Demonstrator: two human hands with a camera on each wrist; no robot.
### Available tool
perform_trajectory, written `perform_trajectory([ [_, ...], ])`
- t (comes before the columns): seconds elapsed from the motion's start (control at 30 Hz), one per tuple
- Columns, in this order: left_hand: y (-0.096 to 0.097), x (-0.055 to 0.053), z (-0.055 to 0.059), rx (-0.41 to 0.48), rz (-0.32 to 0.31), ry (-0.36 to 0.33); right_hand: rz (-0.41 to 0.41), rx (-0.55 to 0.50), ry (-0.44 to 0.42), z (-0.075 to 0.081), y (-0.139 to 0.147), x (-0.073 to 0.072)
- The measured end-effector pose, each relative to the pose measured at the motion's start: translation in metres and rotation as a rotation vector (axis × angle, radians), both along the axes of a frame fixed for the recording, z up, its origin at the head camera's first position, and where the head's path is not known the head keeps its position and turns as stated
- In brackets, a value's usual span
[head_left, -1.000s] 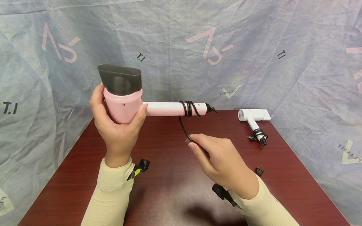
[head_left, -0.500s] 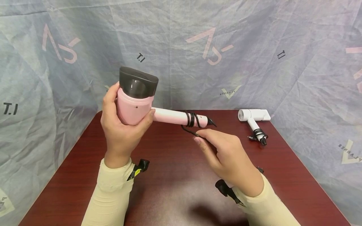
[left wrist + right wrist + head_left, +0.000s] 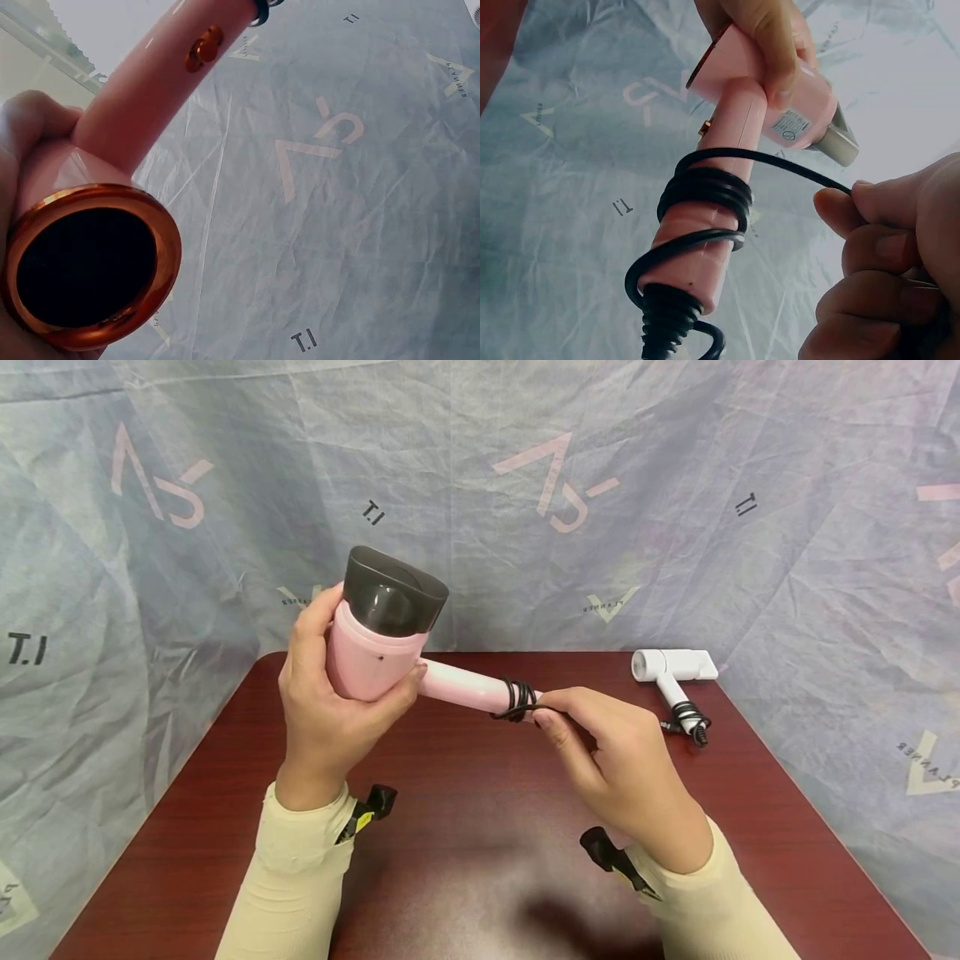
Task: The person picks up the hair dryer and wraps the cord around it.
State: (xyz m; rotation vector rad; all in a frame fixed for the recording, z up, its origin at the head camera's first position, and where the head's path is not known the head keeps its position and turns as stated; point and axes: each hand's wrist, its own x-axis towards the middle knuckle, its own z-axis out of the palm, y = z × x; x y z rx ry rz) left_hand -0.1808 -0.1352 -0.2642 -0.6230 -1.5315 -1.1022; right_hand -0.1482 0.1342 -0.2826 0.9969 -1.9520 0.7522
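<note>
My left hand [image 3: 322, 702] grips the body of a pink hair dryer [image 3: 375, 664] above the table, its black nozzle [image 3: 393, 593] facing up. In the left wrist view the copper-rimmed air intake [image 3: 169, 255] and an orange switch [image 3: 204, 49] show. The dryer's handle [image 3: 461, 685] slants down to the right. Several turns of black power cord [image 3: 705, 191] circle the handle near its end. Between thumb and forefinger my right hand [image 3: 622, 760] pinches the cord, drawn taut from the handle in the right wrist view. The cord's plug is hidden.
A white hair dryer [image 3: 675, 666] with its black cord wound round the handle lies at the back right of the dark red table [image 3: 450, 827]. Grey printed cloth [image 3: 480, 485] hangs behind and on both sides.
The pink hair dryer has moved right and tilted, handle end lower. My right hand has shifted right and slightly up with the cord, now over the handle's end. The plug has gone from view.
</note>
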Motion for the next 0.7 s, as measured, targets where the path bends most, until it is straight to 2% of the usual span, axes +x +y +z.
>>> perform_trajectory([
  [0.27, -0.0068, -0.0071, -0.0065, -0.019, -0.078, -0.021, 0.029, -0.028, 0.011, 0.0025, 0.001, 0.0003],
  [0.6, -0.0078, -0.0077, -0.0084, -0.022, -0.132, 0.013, 0.032, -0.03, 0.027, 0.0039, 0.0014, -0.0004],
  [0.7, -0.0074, -0.0077, -0.0091, -0.035, -0.132, 0.017, 0.039, -0.026, 0.026, 0.004, 0.0011, 0.0002],
])
